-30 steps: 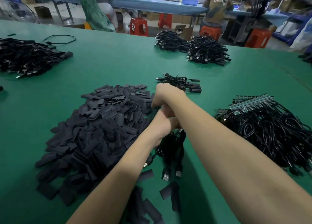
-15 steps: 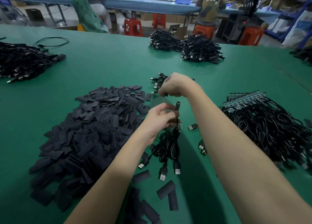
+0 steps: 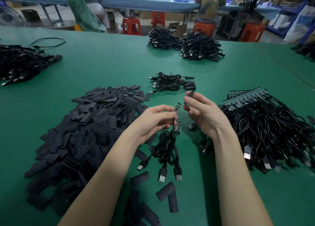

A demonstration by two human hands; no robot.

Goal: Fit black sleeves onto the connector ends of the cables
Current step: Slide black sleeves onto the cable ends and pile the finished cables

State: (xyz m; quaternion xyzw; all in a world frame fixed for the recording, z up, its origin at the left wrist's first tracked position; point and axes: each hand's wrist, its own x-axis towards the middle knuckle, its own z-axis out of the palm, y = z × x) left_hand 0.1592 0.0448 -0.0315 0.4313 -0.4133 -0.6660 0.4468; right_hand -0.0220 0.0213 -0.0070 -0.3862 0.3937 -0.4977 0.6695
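Observation:
My left hand (image 3: 153,121) pinches a small bunch of black cables (image 3: 167,149) just below their circuit-board ends; one board end (image 3: 177,107) sticks up above the fingers. USB plugs of that bunch hang down to the mat. My right hand (image 3: 202,113) pinches a flat black sleeve (image 3: 190,97), held upright a little to the right of the board end and apart from it. A big pile of loose black sleeves (image 3: 81,132) lies to the left. Cables with bare boards (image 3: 265,123) are heaped at the right. A few sleeved cables (image 3: 172,83) lie beyond my hands.
The green mat (image 3: 119,67) covers the table. More cable heaps sit at far left (image 3: 22,62) and far middle (image 3: 199,46). Loose sleeves (image 3: 167,193) lie near the front. People sit on red stools (image 3: 131,25) at a blue bench behind.
My right hand came back from the far sleeved cables and now holds a sleeve up. My left hand raised the bunch, with one board end now standing free between the hands.

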